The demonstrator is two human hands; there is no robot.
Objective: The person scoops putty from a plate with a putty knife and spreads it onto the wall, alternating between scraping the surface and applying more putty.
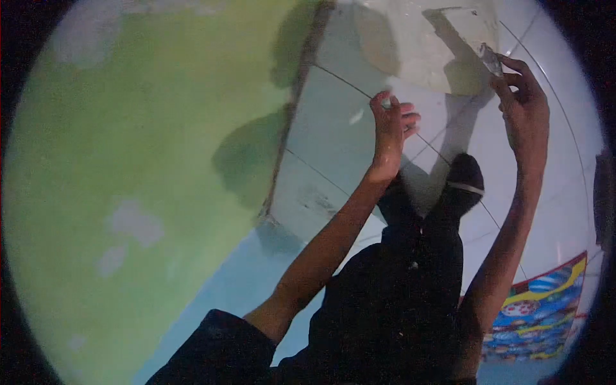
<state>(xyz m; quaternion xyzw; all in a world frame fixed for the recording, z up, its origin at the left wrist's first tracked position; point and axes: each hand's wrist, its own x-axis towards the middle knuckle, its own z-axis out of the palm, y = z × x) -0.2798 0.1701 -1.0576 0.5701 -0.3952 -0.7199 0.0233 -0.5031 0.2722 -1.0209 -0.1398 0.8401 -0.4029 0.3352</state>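
Note:
My right hand (pixel 527 106) is closed in a pinch on a small, shiny, crumpled clear piece (pixel 490 59), whose kind I cannot tell. It is held over the right edge of a pale yellowish round sheet (pixel 420 42) on the tiled floor. My left hand (pixel 390 128) hovers to the left, just below the sheet's near edge. Its fingers are loosely curled and apart, with a small pale patch showing between thumb and forefinger. Below the hands are my legs in dark trousers (pixel 391 289) and a dark-covered foot (pixel 465 173).
A green wall (pixel 147 128) with peeling patches and a light blue lower band (pixel 218 289) rises on the left. White floor tiles (pixel 327 122) with dark joints meet it. At lower right lies a colourful printed mat (pixel 539 311). Shadows fall across wall and floor.

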